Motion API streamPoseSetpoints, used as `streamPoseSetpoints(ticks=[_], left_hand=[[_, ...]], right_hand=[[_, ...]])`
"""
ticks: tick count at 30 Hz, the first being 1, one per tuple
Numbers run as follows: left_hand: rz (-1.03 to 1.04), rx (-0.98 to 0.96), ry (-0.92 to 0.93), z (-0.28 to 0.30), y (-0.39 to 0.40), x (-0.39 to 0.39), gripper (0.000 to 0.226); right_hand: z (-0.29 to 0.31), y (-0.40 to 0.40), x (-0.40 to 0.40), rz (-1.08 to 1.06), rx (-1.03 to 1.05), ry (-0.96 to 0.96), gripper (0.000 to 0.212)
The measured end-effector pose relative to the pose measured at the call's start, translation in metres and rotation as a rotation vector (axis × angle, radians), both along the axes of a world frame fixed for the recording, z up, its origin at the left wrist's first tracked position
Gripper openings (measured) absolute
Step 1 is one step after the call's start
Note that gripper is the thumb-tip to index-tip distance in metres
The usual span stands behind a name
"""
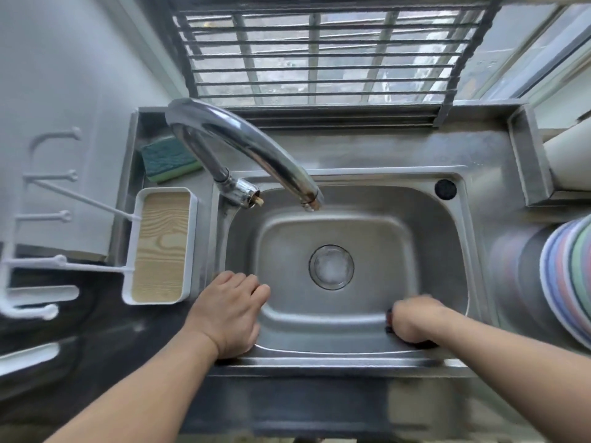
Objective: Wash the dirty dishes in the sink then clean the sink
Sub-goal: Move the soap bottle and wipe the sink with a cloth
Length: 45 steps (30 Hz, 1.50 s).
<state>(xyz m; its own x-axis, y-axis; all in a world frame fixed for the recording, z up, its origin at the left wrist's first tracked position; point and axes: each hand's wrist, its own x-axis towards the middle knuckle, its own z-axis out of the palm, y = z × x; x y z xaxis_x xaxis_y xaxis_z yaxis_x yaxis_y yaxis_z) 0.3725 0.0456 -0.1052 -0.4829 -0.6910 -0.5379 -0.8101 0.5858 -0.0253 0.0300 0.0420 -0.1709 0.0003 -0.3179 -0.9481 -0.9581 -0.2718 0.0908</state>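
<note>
Hands, two. Left hand rests on the near-left rim of the sink, fingers loosely curled, holding nothing. Right hand grips a dark scrubber against the basin's near-right wall. One drain at centre. One tap above. One sponge far left. Plates stacked right; count unclear.

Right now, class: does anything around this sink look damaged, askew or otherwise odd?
Yes: the faucet has brownish, rust-like staining at its spout tip, and its side stub seems to lack a handle. Otherwise nothing stands out.
</note>
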Motion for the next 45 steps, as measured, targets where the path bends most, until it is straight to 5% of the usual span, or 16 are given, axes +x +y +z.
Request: streamPoseSetpoints(ticks=[3,9,13,20,24,27,33,36,39,45], left_hand=[[-0.01,-0.006,0.004,-0.003,0.0,0.001,0.034],[-0.001,-0.043,0.025,-0.002,-0.001,-0.002,0.031],[0.008,-0.041,0.009,0.001,-0.001,-0.004,0.028],[-0.009,-0.01,-0.05,0.001,0.003,-0.004,0.036],[-0.006,-0.025,-0.034,0.001,0.004,-0.004,0.039],[-0.01,-0.037,-0.021,0.0,0.003,-0.004,0.038],[-0.008,-0.069,0.051,-0.008,0.002,0.0,0.038],[0.003,-0.075,0.07,-0.011,0.003,0.001,0.037],[0.006,-0.065,0.08,-0.01,0.002,0.001,0.037],[-0.004,-0.074,0.112,-0.013,0.002,0.003,0.032]], right_hand=[[-0.001,-0.003,0.01,0.004,0.045,0.073,0.043],[0.007,0.006,0.171,-0.466,0.138,-0.504,0.045],[0.021,0.004,0.191,-0.495,0.148,-0.666,0.03],[0.053,0.013,0.047,-0.303,0.103,-0.341,0.035],[0.07,-0.003,-0.034,0.27,-0.148,0.003,0.03],[0.06,-0.027,-0.055,0.558,-0.275,0.039,0.031],[0.017,-0.067,-0.048,0.672,-0.396,0.159,0.04],[-0.002,-0.055,-0.042,0.544,-0.302,0.132,0.044],[-0.02,-0.016,-0.02,0.156,-0.049,0.054,0.047],[-0.018,0.01,0.064,-0.554,0.152,-0.381,0.043]])
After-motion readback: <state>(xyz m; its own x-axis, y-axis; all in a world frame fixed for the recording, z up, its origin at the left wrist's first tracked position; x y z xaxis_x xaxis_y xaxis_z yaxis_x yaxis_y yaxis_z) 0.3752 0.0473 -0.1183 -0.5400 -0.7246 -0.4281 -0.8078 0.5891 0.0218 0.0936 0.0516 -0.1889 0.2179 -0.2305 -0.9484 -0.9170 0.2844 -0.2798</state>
